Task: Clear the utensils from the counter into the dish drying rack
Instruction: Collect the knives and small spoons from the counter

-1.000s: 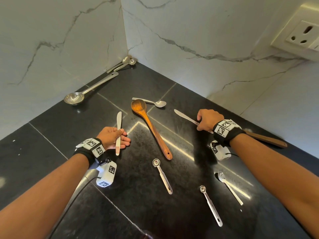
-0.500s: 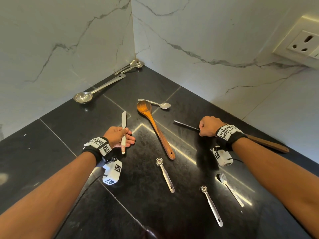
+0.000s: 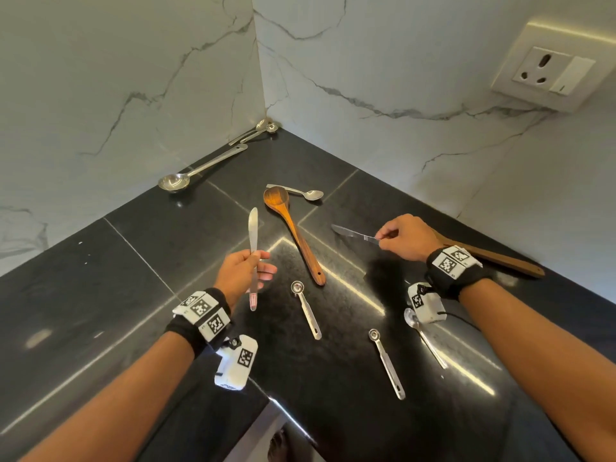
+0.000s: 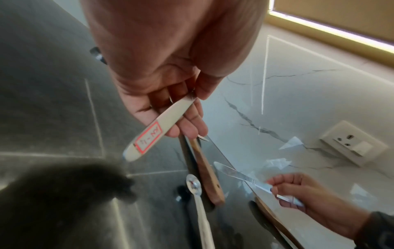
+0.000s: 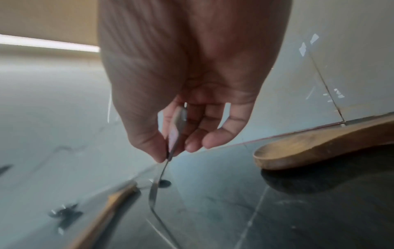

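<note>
My left hand (image 3: 248, 270) pinches a steel butter knife (image 3: 253, 233) by its handle, blade pointing away, lifted off the black counter (image 3: 140, 261). In the left wrist view the knife handle (image 4: 149, 134) carries a red-bordered label and lies across the fingers (image 4: 192, 121). My right hand (image 3: 405, 238) pinches a second knife (image 3: 353, 233) between thumb and fingers, with its blade pointing left above the counter. The right wrist view shows this knife (image 5: 177, 128) edge-on in the fingers. No drying rack is in view.
On the counter lie a wooden spoon (image 3: 296, 235), a teaspoon (image 3: 301, 193), a steel ladle (image 3: 200, 168), two spoons in the corner (image 3: 256, 131), two measuring spoons (image 3: 306, 308) (image 3: 386, 361), another spoon (image 3: 428, 345) and a wooden spatula (image 3: 493, 258). Marble walls close off the back.
Both hands have lifted their knives off the counter. The left knife now stands higher in the hand, and the right knife's blade has come up and swung left.
</note>
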`<state>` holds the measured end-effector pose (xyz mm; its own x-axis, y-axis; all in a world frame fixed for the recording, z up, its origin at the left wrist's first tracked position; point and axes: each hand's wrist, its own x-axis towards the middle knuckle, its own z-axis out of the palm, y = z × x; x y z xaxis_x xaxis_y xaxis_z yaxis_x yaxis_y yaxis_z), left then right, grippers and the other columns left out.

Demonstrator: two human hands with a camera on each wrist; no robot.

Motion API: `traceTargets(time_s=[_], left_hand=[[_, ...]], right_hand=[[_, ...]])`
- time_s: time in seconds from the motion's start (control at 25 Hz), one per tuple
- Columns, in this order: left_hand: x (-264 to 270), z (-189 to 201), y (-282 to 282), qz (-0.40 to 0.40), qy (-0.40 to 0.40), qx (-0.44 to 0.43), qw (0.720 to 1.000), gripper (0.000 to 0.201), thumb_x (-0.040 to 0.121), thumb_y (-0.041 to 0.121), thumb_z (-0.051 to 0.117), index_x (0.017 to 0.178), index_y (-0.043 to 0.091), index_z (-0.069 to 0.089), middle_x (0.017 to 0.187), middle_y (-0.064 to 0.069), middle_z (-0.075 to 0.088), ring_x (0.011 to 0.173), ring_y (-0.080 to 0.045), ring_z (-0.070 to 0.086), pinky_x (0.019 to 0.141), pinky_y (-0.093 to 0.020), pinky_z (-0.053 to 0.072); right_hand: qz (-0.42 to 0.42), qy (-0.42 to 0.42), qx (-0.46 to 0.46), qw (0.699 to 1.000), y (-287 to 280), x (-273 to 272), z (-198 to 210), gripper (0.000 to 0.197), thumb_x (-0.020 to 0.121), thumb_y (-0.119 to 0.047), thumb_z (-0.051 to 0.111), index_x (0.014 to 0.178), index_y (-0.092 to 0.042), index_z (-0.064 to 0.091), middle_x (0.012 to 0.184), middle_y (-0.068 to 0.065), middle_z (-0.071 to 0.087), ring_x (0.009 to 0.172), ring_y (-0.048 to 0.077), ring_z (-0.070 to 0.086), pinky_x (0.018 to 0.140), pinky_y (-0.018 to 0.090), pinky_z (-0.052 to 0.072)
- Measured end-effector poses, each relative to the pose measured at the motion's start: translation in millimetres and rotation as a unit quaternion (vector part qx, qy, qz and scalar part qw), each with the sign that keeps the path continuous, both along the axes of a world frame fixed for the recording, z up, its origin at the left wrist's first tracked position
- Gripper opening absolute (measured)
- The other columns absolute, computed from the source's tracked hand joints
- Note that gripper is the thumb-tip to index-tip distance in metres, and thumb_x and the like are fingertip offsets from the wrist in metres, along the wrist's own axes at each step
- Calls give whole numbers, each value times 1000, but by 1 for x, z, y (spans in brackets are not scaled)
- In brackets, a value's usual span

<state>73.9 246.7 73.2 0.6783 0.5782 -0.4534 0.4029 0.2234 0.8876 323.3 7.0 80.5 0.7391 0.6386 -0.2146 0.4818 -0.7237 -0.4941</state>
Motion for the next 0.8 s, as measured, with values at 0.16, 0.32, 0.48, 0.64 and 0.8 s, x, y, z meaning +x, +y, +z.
traceTargets(time_s=[0.16,0.32,0.48,0.64,0.8], left_hand=[[-5,22,-56,-25,-42,75,996,25,101,13,42,105,2,64,85,-12,68,77,-19,60,66,-29,49],[-2,39,-109,-70,-70,128,987,24,100,11,45,103,2,67,86,-5,69,76,-10,62,70,-22,52],[-4,40,-180,-137,-65,21,988,27,102,11,41,106,0,65,84,-6,69,75,-14,66,70,-26,55],[-10,34,-228,-166,-64,-69,982,32,103,15,36,108,-1,63,88,-17,66,81,-28,65,83,-42,54],[-18,31,-248,-241,-73,-75,965,28,103,16,39,109,1,62,90,-15,68,83,-24,69,79,-40,57]], right_hand=[[16,45,179,983,-39,-32,37,14,79,-17,80,92,-20,78,81,2,75,71,11,68,72,20,55],[-1,184,363,914,-67,-73,61,21,77,-1,81,97,1,73,78,10,69,62,8,65,59,18,53],[-20,269,420,867,-84,-110,44,25,75,1,81,98,-2,72,78,7,71,68,18,70,61,23,57],[-50,249,435,864,-97,-133,30,36,74,0,83,107,2,70,86,25,68,76,28,65,71,39,57],[-98,177,427,881,-121,-147,23,41,75,-13,85,115,-12,73,88,12,70,75,17,63,70,32,57]])
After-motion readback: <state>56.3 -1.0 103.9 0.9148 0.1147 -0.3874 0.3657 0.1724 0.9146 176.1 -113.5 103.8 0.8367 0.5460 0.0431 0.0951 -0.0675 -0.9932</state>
